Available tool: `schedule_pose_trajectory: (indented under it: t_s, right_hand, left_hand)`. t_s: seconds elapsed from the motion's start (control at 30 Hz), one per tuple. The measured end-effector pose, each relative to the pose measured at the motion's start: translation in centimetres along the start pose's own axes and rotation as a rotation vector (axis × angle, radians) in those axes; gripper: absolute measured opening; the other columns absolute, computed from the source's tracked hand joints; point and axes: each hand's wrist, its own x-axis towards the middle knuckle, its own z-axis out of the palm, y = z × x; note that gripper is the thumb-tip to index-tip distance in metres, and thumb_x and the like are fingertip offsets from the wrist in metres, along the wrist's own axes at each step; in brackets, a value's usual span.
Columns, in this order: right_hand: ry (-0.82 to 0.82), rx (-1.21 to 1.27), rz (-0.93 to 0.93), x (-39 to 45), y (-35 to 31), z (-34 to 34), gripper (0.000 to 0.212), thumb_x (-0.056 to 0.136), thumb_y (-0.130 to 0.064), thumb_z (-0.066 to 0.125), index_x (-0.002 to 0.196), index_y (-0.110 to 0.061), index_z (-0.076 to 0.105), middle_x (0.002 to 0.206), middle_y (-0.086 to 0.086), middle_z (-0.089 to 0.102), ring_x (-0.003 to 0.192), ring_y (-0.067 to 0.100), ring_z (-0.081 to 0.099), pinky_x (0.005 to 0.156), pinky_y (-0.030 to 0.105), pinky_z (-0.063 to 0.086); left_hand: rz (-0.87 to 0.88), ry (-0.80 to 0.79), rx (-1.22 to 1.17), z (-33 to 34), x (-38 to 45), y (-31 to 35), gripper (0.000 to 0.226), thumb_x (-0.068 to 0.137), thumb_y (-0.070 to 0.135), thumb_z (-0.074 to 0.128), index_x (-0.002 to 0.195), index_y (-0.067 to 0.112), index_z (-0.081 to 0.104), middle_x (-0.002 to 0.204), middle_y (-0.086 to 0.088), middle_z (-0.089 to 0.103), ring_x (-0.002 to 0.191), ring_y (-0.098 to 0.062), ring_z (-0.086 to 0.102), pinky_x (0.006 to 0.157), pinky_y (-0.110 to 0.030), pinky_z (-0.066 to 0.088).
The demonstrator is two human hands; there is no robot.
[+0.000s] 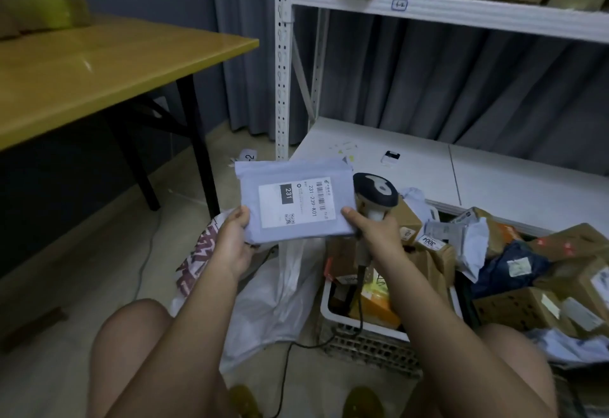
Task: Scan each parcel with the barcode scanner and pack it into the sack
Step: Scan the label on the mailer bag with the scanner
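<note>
Both hands hold flat, smooth plastic parcel (293, 201).

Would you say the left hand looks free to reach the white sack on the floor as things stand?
Probably not yet. The left hand grips the grey parcel, so it is occupied. The sack lies just below it with nothing between, so the way down looks free once the parcel is released.

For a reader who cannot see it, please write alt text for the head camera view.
A person's left hand holds a grey parcel label-up, while the right hand grips a barcode scanner and touches the parcel's edge. A white sack lies below, beside a crate of parcels.
</note>
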Motion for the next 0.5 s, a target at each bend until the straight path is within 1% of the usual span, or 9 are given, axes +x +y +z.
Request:
schedule_pose_trajectory:
  t_s: [0.1, 0.13, 0.17, 0.2, 0.27, 0.33, 0.37, 0.43, 0.5]
  right_hand:
    - [-0.024, -0.016, 0.012, -0.1, -0.5, 0.2, 0.057, 0.071, -0.025, 0.085, 0.12, -0.01, 0.057, 0.11, 0.001, 0.067, 0.099, 0.019, 0.064, 0.08, 0.034, 0.054]
    - [-0.051, -0.05, -0.008, -0.1, -0.8, 0.0, 0.055, 0.07, -0.024, 0.086, 0.116, -0.009, 0.059, 0.106, 0.002, 0.069, 0.095, 0.019, 0.066, 0.072, 0.029, 0.055]
    - [-0.084, -0.099, -0.03, -0.2, -1.2, -0.2, 0.052, 0.07, -0.023, 0.086, 0.113, -0.007, 0.061, 0.102, 0.002, 0.07, 0.092, 0.019, 0.067, 0.063, 0.022, 0.054]
    - [-0.129, -0.149, -0.065, -0.2, -1.5, -0.5, 0.05, 0.07, -0.022, 0.086, 0.11, -0.006, 0.062, 0.099, 0.003, 0.07, 0.09, 0.018, 0.068, 0.057, 0.017, 0.052]
    - [-0.224, -0.232, -0.122, -0.4, -2.1, -0.9, 0.049, 0.07, -0.017, 0.086, 0.11, -0.005, 0.062, 0.097, 0.002, 0.07, 0.086, 0.016, 0.068, 0.054, 0.012, 0.05]
    - [-0.306, -0.272, -0.134, -0.9, -2.8, -1.0, 0.05, 0.07, -0.012, 0.085, 0.113, -0.006, 0.06, 0.096, -0.001, 0.068, 0.083, 0.009, 0.065, 0.054, 0.01, 0.048]
    - [-0.342, -0.278, -0.119, -1.2, -3.0, -1.0, 0.051, 0.07, -0.011, 0.085, 0.114, -0.009, 0.059, 0.097, -0.003, 0.067, 0.082, 0.007, 0.064, 0.054, 0.009, 0.048]
    - [-0.411, -0.283, -0.073, -1.7, -3.5, -0.9, 0.051, 0.07, -0.009, 0.084, 0.113, -0.012, 0.057, 0.099, -0.002, 0.067, 0.082, 0.008, 0.064, 0.054, 0.011, 0.05]
    - [-0.443, -0.296, -0.071, -2.0, -3.6, -0.8, 0.048, 0.07, -0.005, 0.083, 0.11, -0.012, 0.057, 0.098, -0.001, 0.067, 0.079, 0.006, 0.065, 0.054, 0.012, 0.05]
  left_hand:
    - [0.087, 0.126, 0.162, -0.6, -0.7, 0.8, 0.02, 0.1, 0.008, 0.039, 0.094, 0.011, 0.059, 0.082, -0.001, 0.069, 0.065, -0.008, 0.065, 0.049, -0.018, 0.051]
    - [0.149, 0.22, 0.269, -1.1, -0.3, 1.0, 0.018, 0.098, 0.008, 0.042, 0.101, 0.007, 0.059, 0.095, -0.009, 0.069, 0.077, -0.012, 0.068, 0.062, -0.022, 0.056]
    - [0.212, 0.3, 0.415, -1.7, 0.0, 1.2, 0.027, 0.096, 0.013, 0.045, 0.12, 0.005, 0.055, 0.121, -0.014, 0.061, 0.101, -0.02, 0.064, 0.084, -0.032, 0.055]
    - [0.249, 0.313, 0.574, -2.2, 0.3, 1.5, 0.043, 0.096, 0.02, 0.048, 0.138, 0.01, 0.045, 0.142, -0.014, 0.045, 0.123, -0.027, 0.052, 0.101, -0.043, 0.046]
    - [0.368, 0.167, 0.808, -2.0, -0.1, 2.1, 0.055, 0.098, 0.027, 0.049, 0.149, 0.019, 0.031, 0.156, -0.007, 0.022, 0.142, -0.028, 0.026, 0.116, -0.047, 0.026]
    - [0.406, -0.085, 0.96, -1.2, -0.4, 2.3, 0.06, 0.097, 0.029, 0.054, 0.15, 0.021, 0.028, 0.157, 0.0, 0.02, 0.145, -0.019, 0.019, 0.119, -0.039, 0.017]
    - [0.362, -0.206, 1.007, -0.9, -0.5, 2.2, 0.064, 0.094, 0.031, 0.059, 0.15, 0.022, 0.03, 0.154, 0.002, 0.025, 0.143, -0.017, 0.025, 0.119, -0.038, 0.02]
    - [0.217, -0.36, 1.011, -0.6, -0.8, 2.1, 0.065, 0.085, 0.036, 0.066, 0.144, 0.025, 0.041, 0.144, 0.001, 0.047, 0.123, -0.018, 0.054, 0.108, -0.041, 0.04]
    - [0.15, -0.404, 0.997, -0.9, -0.9, 1.8, 0.046, 0.088, 0.025, 0.066, 0.132, 0.021, 0.054, 0.125, -0.003, 0.064, 0.098, -0.016, 0.067, 0.09, -0.035, 0.054]
